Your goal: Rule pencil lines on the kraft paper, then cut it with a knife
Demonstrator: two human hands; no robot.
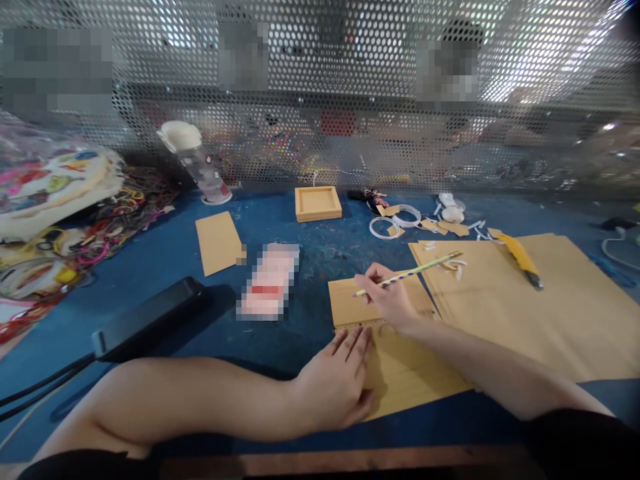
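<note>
My right hand [387,297] grips a slim patterned pencil [423,268], its back end tilted up to the right, above a sheet of brown cardboard [415,377]. My left hand [343,380] lies flat on the same sheet, fingers stretched forward. Its fingertips press at a thin, seemingly clear ruler [357,325] that crosses the cardboard and is partly covered by both hands. Whether the pencil tip touches the sheet, I cannot tell.
Larger brown sheets [565,313] with a yellow utility knife [521,260] lie to the right. Behind are a small cardboard tray [318,203], white tape rings [384,228] and scraps. Leftward are a cardboard piece [219,243], a black power strip [150,317], a cup [200,163] and tangled cords [107,227].
</note>
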